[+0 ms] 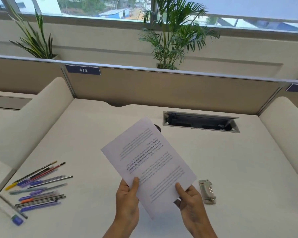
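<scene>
A white printed sheet of paper (150, 157) is held up above the white desk (93, 134), its text upside down to me and its far corner tilted toward the back. My left hand (127, 200) pinches its near left edge with the thumb on top. My right hand (191, 201) pinches the near right corner, thumb on the printed face. I cannot tell whether it is a single sheet or a thin stack.
A silver stapler (207, 192) lies on the desk just right of my right hand. Several pens and pencils (40, 188) are scattered at the left, with a ruler (10, 212) near the front edge. An open cable tray (200, 121) sits at the back, before the partition (162, 83).
</scene>
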Action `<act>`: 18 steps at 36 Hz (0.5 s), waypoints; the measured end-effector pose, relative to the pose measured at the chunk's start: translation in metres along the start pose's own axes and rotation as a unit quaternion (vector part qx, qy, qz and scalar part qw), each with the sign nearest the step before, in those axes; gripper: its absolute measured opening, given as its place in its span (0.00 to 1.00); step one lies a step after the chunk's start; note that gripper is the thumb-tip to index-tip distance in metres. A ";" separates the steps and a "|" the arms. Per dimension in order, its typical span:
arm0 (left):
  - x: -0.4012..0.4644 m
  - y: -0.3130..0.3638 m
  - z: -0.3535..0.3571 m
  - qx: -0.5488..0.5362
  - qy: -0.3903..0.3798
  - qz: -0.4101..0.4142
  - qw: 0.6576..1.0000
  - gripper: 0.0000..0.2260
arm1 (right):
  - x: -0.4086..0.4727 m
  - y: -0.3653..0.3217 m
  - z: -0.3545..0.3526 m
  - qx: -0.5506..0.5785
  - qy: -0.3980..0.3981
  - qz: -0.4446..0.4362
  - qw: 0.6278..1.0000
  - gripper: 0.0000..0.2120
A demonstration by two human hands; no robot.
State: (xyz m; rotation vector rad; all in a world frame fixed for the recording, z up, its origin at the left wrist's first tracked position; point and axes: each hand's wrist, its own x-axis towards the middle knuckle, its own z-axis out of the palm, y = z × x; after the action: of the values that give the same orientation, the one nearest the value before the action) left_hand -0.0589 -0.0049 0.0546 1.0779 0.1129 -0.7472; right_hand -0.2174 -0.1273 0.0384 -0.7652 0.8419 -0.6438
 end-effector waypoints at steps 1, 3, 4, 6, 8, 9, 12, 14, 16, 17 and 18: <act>-0.003 -0.002 0.002 -0.004 -0.002 -0.004 1.000 0.14 | -0.002 0.003 0.005 -0.013 0.016 -0.004 1.000 0.22; -0.008 -0.007 0.004 -0.005 -0.009 -0.009 1.000 0.14 | -0.003 0.006 0.009 -0.046 0.048 -0.012 0.998 0.20; -0.009 -0.008 0.003 -0.005 -0.010 -0.013 1.000 0.14 | -0.003 0.006 0.009 -0.063 0.057 -0.012 0.996 0.19; -0.008 -0.006 -0.001 -0.001 -0.005 -0.020 1.000 0.14 | -0.001 0.002 0.005 -0.096 0.063 -0.013 0.993 0.16; 0.000 0.003 -0.008 0.001 0.005 -0.026 1.000 0.13 | 0.002 -0.007 -0.002 -0.135 0.067 -0.020 0.988 0.12; 0.005 0.009 -0.013 -0.005 0.011 -0.029 1.000 0.13 | 0.004 -0.013 -0.006 -0.156 0.070 -0.024 0.985 0.11; 0.025 0.031 -0.032 -0.018 0.015 -0.029 0.999 0.14 | 0.011 -0.033 -0.019 -0.221 0.067 -0.035 0.972 0.10; 0.036 0.046 -0.043 0.018 -0.005 -0.020 1.000 0.15 | 0.014 -0.048 -0.024 -0.257 0.052 -0.048 0.964 0.10; 0.042 0.058 -0.047 0.092 -0.036 -0.005 0.995 0.15 | 0.016 -0.060 -0.027 -0.280 0.038 -0.063 0.957 0.10; 0.045 0.064 -0.047 0.130 -0.052 0.005 0.990 0.16 | 0.016 -0.066 -0.027 -0.289 0.033 -0.071 0.954 0.09; 0.046 0.069 -0.047 0.165 -0.070 0.016 0.984 0.17 | 0.017 -0.070 -0.027 -0.300 0.029 -0.079 0.950 0.08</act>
State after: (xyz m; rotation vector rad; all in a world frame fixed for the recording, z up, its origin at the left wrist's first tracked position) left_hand 0.0294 0.0285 0.0636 1.3336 -0.1536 -0.8291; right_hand -0.2447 -0.1887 0.0757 -1.3819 1.0536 -0.5535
